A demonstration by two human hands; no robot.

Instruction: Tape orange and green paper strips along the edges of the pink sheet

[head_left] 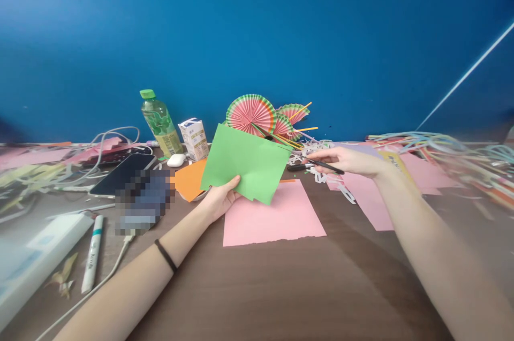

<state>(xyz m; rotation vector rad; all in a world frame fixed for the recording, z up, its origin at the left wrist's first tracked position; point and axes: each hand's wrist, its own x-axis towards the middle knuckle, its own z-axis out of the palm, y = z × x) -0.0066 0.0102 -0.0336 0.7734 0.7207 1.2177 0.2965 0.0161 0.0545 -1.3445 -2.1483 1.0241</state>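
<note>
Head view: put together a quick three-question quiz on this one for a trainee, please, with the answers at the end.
1. Short answer: which hand holds the green sheet, and which the black-handled tool?

2. True or false: the cap is off the bottle.

3. Multiple choice: which of these does the green sheet partly hide in this view?
A. Phone
B. Pink sheet
C. Marker

Key:
1. The left hand holds the green sheet; the right hand holds the tool.
2. False.
3. B.
</note>
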